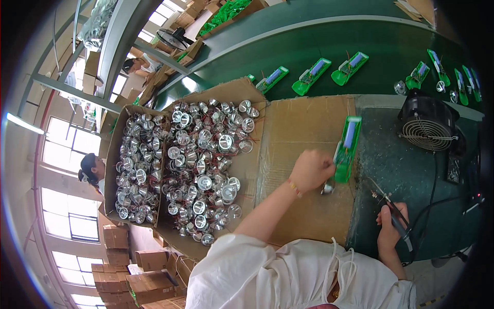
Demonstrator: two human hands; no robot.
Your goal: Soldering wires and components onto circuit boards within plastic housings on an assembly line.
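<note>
My left hand (312,169) is closed in a pinch at the left edge of a green plastic housing (342,167); whatever its fingertips grip is too small to make out. A blue cylindrical battery (350,135) lies in the far part of that housing, with thin wires beside it. Just below the hand, a small silver reflector cup (327,188) rests on the cardboard sheet (288,123). Farther right, my right hand (392,224) is wrapped round the handle of a soldering iron (405,238). Its thin tip points up and left, apart from the housing.
Divided cardboard boxes (252,180) full of silver reflector cups with red wires stand at left. A black fan (429,126) sits at right, near a dark cable (431,206). Several similar green housings (311,77) lie along the far green belt (381,38). Other people sit beyond.
</note>
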